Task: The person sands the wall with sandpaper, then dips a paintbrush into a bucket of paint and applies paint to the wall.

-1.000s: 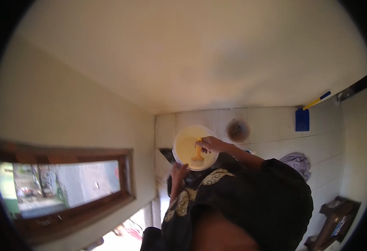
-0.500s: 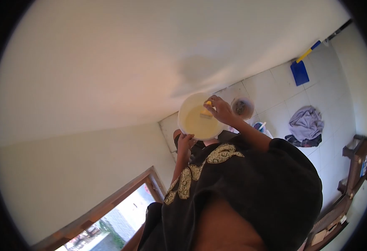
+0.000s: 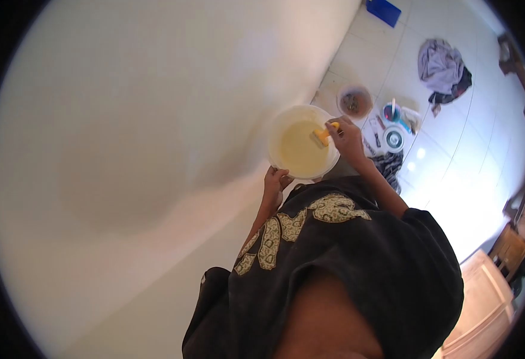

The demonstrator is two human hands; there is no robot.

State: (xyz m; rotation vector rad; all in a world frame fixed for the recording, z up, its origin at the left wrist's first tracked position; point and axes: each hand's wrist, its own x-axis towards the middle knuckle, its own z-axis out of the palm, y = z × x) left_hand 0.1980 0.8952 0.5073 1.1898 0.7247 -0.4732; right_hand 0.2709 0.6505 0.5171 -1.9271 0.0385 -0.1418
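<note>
My left hand (image 3: 275,182) grips the lower left rim of a round white bucket (image 3: 275,133), fingers closed on its edge. Pale yellow liquid (image 3: 299,148), which looks like paint, lies inside the bucket. Over the bucket's right side, my right hand (image 3: 348,141) is closed around the yellow handle of a paintbrush (image 3: 321,136). The brush head points down to the left, inside the rim. Whether its bristles touch the liquid, I cannot tell.
A pale wall (image 3: 125,149) stands close on the left. On the tiled floor are a tub with dark contents (image 3: 355,103), a small cup (image 3: 392,111), a white lidded container (image 3: 394,139), a heap of grey cloth (image 3: 440,66) and a blue dustpan (image 3: 384,12). Wooden furniture (image 3: 481,299) is at lower right.
My view has turned, so the floor things appear higher and the doorway has left the picture. The brush has shifted toward the bucket's right side. Both hands keep their holds.
</note>
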